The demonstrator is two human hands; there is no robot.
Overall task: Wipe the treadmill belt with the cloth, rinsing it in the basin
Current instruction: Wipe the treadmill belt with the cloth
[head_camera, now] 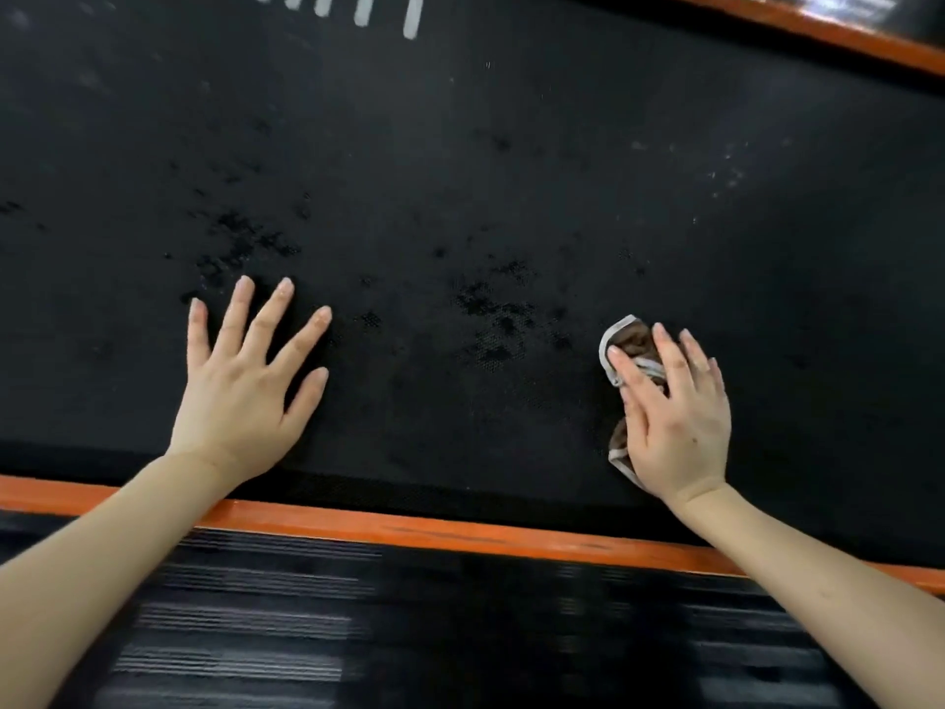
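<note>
Cloth [631,340]: one, brown with a grey edge, bunched on the belt at about 4 o'clock in view. It is mostly hidden under the right hand.
Cloth axis: long axis runs 12 to 6 o'clock, across the belt's width, with one end showing past the fingertips and the other by the wrist.
Right hand [675,422]: lies palm down on the cloth with its fingers nearly straight, pressing it and not curled round it.
Treadmill belt [460,145]: black and textured, with its length running 9 to 3 o'clock.
Left hand [245,386]: at 8 o'clock, flat on the belt with fingers spread, holding nothing and well apart from the cloth.
Wet patches [491,319]: several dark blotches between the two hands.
Orange rails: two, a near rail [409,529] at 6 o'clock and a far rail [818,28] at 1 o'clock.
White stripes [360,7]: a row at 12 o'clock, cut by the frame edge, so the count is unclear.
Ribbed side deck [358,631]: black and blurred, beyond the near rail.
</note>
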